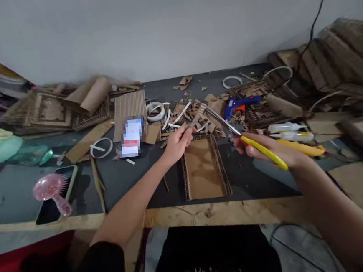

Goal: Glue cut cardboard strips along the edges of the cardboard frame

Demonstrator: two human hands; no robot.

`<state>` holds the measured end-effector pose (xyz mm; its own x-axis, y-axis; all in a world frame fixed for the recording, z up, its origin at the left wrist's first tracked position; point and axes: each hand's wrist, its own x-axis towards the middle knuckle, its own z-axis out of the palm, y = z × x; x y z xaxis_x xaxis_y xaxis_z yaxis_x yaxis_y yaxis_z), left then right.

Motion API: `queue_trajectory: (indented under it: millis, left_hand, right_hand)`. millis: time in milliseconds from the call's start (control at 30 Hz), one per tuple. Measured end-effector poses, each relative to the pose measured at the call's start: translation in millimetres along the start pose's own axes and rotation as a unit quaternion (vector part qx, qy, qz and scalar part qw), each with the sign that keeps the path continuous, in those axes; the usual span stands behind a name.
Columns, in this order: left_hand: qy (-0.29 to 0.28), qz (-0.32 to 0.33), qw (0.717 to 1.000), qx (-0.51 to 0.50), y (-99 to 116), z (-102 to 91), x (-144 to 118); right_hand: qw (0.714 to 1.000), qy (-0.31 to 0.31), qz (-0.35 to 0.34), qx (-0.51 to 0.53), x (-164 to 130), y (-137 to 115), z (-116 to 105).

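Note:
My left hand (179, 143) pinches a short strip of corrugated cardboard (199, 113) above the far end of a shallow cardboard tray (204, 167). My right hand (264, 146) grips yellow-handled scissors (226, 124), and their metal blades reach left to the strip's upper end. Whether the blades touch the strip I cannot tell. The tray lies on the dark table top between my hands, with ridged corrugated strips along its long sides.
Torn cardboard scraps (213, 104) and a blue glue gun (240, 105) lie beyond the tray. At left are a phone with a lit screen (132, 138), a tape ring (101, 147) and a pink hairbrush (50, 189). White bottles (284, 127) lie at right, near stacked cardboard (335, 57).

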<state>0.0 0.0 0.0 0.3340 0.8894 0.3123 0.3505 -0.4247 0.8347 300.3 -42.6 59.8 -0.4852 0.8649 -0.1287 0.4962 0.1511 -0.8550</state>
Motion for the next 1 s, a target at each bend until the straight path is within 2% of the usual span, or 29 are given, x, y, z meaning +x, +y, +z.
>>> queue_trajectory:
  millis: [167,333,467,600,833,933,1000]
  left_hand:
    - [0.001,0.058,0.982,0.181,-1,-4.5,4]
    - [-0.049,0.058,0.977,0.197,2,3.9,12]
    - [-0.056,0.040,0.968,0.242,4,9.3,14]
    - [-0.030,0.036,0.969,0.242,7,0.6,10]
    - [-0.099,-0.010,0.957,0.272,7,-25.5,1]
    - [-0.115,-0.024,0.956,0.268,6,-28.4,0]
    - [-0.104,-0.039,0.961,0.253,6,-27.5,1]
  right_hand:
    - [0.995,0.020,-0.018,0.100,-1,23,1]
    - [0.973,0.058,-0.026,0.223,7,38,1]
    - [0.953,0.070,-0.033,0.293,13,40,4]
    - [0.949,0.076,-0.042,0.304,13,43,9]
    - [0.959,0.062,-0.046,0.271,9,42,13]
    - [0.960,0.060,-0.045,0.270,9,40,12]
    - [0.959,0.062,-0.037,0.275,10,39,12]
